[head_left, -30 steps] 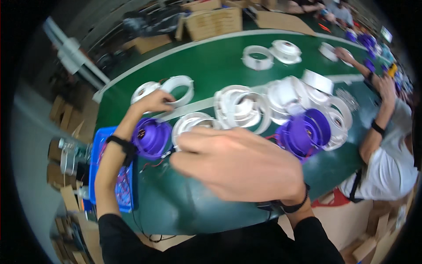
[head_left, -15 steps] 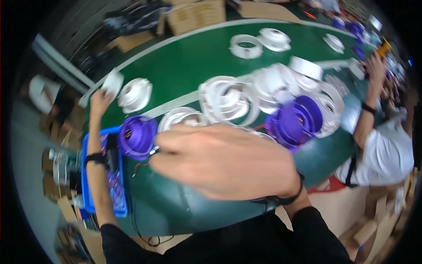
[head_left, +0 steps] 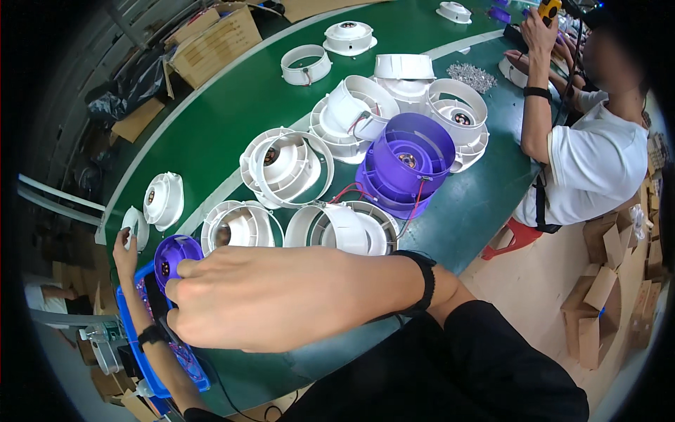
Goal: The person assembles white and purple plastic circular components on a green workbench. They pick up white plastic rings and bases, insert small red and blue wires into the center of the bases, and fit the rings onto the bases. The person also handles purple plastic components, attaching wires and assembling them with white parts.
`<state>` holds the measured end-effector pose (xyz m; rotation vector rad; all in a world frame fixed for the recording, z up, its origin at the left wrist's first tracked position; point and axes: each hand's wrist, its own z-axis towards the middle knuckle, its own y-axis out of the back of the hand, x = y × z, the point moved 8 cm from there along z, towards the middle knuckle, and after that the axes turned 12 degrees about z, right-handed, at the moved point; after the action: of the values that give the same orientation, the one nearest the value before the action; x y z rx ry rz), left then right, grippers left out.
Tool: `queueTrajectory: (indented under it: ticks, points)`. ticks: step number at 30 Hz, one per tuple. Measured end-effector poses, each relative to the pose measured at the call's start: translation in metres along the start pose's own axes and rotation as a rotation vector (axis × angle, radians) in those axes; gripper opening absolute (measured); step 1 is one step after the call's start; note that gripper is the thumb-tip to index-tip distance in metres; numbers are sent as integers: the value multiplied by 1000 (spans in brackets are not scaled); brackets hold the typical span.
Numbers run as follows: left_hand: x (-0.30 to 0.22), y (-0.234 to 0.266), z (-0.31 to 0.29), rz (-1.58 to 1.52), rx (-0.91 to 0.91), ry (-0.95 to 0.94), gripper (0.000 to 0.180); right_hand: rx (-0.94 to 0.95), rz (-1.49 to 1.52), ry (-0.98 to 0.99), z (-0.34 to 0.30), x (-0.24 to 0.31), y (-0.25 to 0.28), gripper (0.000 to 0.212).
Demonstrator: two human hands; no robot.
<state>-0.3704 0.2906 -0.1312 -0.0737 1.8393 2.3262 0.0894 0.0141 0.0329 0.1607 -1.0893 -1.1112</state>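
Note:
My left hand reaches to the far left edge of the table, its fingers closed on the rim of a white plastic ring. My right hand is large in the middle, back upward and fingers curled in. Whatever it grips is hidden beneath it. Just beyond its knuckles sits a purple fan housing, partly covered by the hand. White fan housings stand behind the right hand, with a loose white ring leaning beside them. A white fan housing rests near my left hand.
A blue tray with coloured wires lies under my left forearm. Purple fan parts with red wires are stacked mid-table. A small heap of metal bits lies farther back. At right, a co-worker holds a yellow tool.
The view has turned to the right. My right hand has moved left and nearer the purple housing by the tray. My left hand stays on the white ring.

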Motion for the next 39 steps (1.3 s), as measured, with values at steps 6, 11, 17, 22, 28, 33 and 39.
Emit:
queueTrajectory:
  ticks: [6, 11, 17, 22, 28, 33, 39]
  points:
    - [-165, 30, -95, -337, 416, -159, 46, -268, 145, 180, -17, 7, 12, 14]
    - [-188, 25, -135, -460, 559, -111, 50, -186, 123, 162, -15, 12, 15, 13]
    - [-174, 29, -145, -592, 387, 2, 53, -112, 33, 138, -15, 16, 16, 11]
    - [-171, 48, -154, -511, 221, -13, 58, -220, 32, 150, -12, 15, 18, 14]
    - [-208, 62, -141, 1, 137, -182, 43, -4, -148, -96, 5, 10, 13, 14]
    - [-165, 56, -127, -58, 98, -96, 33, -32, -159, -138, 9, 2, 14, 15]
    - [-149, 38, -98, -197, 137, -133, 30, -27, -130, -132, 12, 2, 15, 16]
